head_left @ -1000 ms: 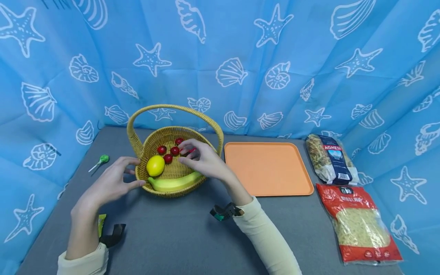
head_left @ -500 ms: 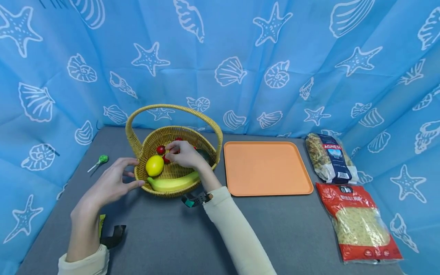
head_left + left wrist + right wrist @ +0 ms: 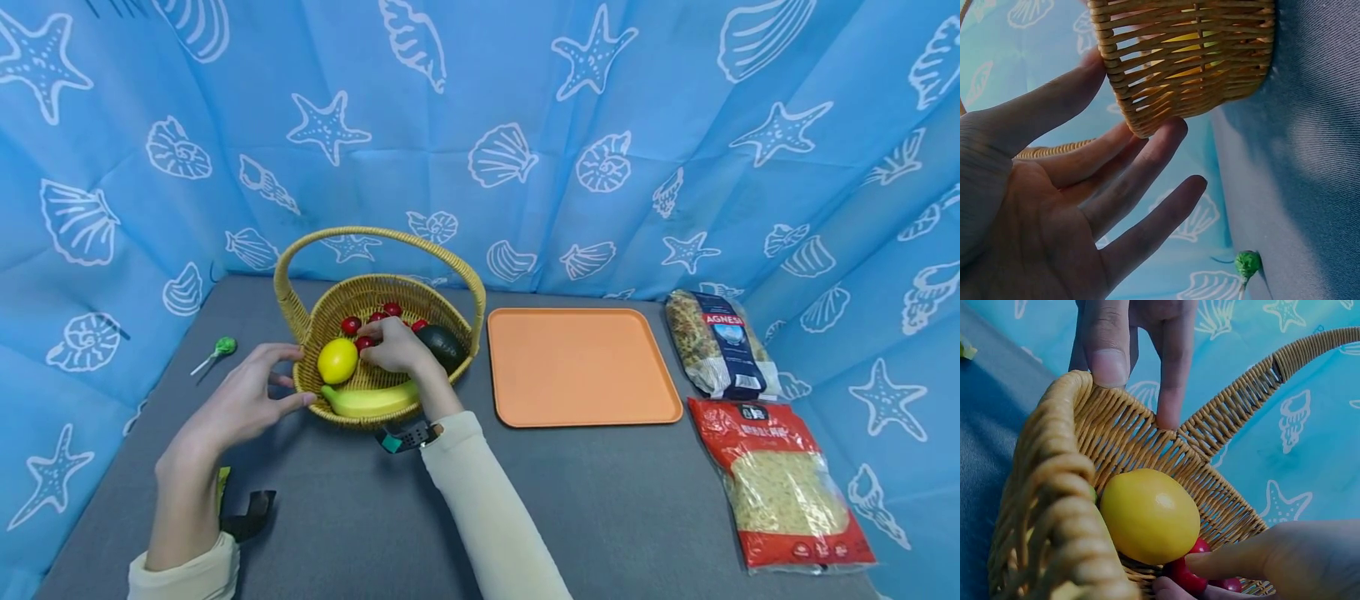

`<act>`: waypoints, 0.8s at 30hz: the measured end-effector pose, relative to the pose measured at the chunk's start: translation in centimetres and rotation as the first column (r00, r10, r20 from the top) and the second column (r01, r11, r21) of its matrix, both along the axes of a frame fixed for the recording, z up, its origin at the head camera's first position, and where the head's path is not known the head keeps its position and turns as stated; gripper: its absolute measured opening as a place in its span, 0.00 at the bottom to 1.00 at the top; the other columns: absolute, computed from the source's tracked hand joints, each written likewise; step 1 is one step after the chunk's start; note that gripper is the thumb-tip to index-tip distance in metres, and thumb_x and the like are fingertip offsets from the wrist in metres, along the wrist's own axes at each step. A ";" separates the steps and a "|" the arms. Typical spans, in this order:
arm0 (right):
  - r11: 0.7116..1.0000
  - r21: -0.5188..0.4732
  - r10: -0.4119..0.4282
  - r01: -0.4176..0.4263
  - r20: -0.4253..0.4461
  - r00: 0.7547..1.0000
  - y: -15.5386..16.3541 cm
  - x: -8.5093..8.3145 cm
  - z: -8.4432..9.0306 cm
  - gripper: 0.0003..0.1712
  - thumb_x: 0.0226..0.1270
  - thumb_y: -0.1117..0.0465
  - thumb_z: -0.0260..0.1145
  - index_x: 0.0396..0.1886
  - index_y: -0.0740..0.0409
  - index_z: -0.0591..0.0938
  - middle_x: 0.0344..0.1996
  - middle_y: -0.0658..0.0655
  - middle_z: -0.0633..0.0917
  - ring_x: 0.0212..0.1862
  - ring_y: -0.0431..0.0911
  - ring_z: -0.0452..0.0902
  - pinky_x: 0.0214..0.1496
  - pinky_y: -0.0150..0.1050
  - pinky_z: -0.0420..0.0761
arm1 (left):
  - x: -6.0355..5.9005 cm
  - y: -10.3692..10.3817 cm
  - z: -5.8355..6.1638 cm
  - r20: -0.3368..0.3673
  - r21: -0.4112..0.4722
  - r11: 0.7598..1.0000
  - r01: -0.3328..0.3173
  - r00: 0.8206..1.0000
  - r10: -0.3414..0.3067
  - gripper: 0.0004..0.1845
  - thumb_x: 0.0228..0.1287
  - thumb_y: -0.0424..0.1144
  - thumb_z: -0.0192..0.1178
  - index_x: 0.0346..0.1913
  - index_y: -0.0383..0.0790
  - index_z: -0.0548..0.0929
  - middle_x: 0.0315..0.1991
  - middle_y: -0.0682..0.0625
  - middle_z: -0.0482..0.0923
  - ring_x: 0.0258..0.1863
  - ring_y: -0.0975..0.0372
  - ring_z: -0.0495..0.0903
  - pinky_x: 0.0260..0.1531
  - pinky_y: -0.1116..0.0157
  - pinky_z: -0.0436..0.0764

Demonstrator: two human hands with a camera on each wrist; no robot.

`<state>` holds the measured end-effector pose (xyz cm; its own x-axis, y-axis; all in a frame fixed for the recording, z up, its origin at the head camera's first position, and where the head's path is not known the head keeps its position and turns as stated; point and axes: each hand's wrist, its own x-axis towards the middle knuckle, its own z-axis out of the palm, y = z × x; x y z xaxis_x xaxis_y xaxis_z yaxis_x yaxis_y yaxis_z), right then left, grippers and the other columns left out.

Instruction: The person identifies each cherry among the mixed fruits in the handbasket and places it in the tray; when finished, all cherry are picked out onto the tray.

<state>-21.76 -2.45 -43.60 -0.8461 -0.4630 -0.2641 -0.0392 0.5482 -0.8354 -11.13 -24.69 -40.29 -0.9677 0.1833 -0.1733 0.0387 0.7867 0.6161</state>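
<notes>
Where shell-print blue curtain (image 3: 480,125) walls grey tabletop (image 3: 360,517): left fingers (image 3: 1147,169) spread, right fingers (image 3: 1222,562) pinching cherry (image 3: 1186,575).

Two bare hands, cream sleeves, a device strapped at each wrist.

The left hand (image 3: 240,404) and right hand (image 3: 397,347) wear no gloves or rings; the nails are short and plain. Both forearms are covered by long, pale cream sleeves (image 3: 487,508) of soft, smooth fabric that end at the wrists. Just behind the right hand sits a black wrist mount (image 3: 407,436) with a teal part and small holes. Below the left wrist hangs a black strap (image 3: 251,512) with a yellow-green tab.
</notes>
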 end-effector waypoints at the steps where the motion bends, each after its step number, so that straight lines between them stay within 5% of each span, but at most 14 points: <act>1: 1.000 0.004 -0.005 0.005 -0.004 1.000 -0.1 0.0 -0.1 0.24 0.79 0.67 0.65 0.72 0.60 0.82 0.72 0.61 0.83 0.67 0.50 0.79 0.64 0.38 0.82 | 0.0 0.0 0.0 0.001 0.001 1.000 0.000 1.000 0.000 0.39 0.73 0.44 0.73 0.77 0.28 0.68 0.77 0.27 0.63 0.61 0.36 0.82 0.55 0.41 0.89; 8: 0.995 -0.013 -0.096 0.096 -0.049 0.994 0.1 0.4 -0.2 0.20 0.76 0.66 0.72 0.65 0.59 0.87 0.64 0.60 0.88 0.68 0.52 0.82 0.71 0.46 0.84 | -0.1 0.1 0.0 0.004 0.007 1.000 -0.006 1.000 0.006 0.39 0.73 0.44 0.73 0.77 0.28 0.69 0.77 0.28 0.63 0.61 0.37 0.82 0.54 0.41 0.89; 13: 0.989 -0.075 -0.134 0.127 -0.101 0.986 1.1 1.6 0.4 0.15 0.74 0.64 0.74 0.58 0.57 0.88 0.56 0.58 0.90 0.57 0.50 0.85 0.56 0.40 0.85 | -0.1 0.1 0.0 0.004 0.005 1.000 -0.007 1.000 0.007 0.39 0.72 0.44 0.74 0.77 0.29 0.69 0.77 0.28 0.63 0.61 0.36 0.82 0.53 0.41 0.90; 19: 0.981 -0.190 -0.058 0.034 -0.121 0.991 3.6 3.5 2.8 0.18 0.76 0.63 0.72 0.62 0.58 0.86 0.60 0.63 0.87 0.39 0.44 0.82 0.39 0.32 0.81 | -0.1 0.1 0.0 0.010 0.009 1.000 -0.006 1.000 0.006 0.39 0.73 0.44 0.73 0.77 0.29 0.69 0.78 0.28 0.63 0.61 0.36 0.82 0.53 0.42 0.90; 24: 0.968 -0.246 0.013 -0.056 -0.170 0.985 6.1 5.4 5.6 0.19 0.76 0.63 0.72 0.63 0.57 0.86 0.57 0.60 0.89 0.34 0.41 0.82 0.38 0.29 0.82 | 0.0 -0.1 0.0 -0.003 0.009 1.000 -0.002 1.000 0.002 0.38 0.72 0.43 0.73 0.76 0.27 0.70 0.77 0.28 0.64 0.60 0.37 0.83 0.55 0.40 0.89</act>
<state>-16.40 3.67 -38.02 -0.8505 -0.5259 0.0054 -0.2033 0.3192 -0.9256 -11.12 -24.78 -40.33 -0.9685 0.1832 -0.1688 0.0392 0.7813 0.6230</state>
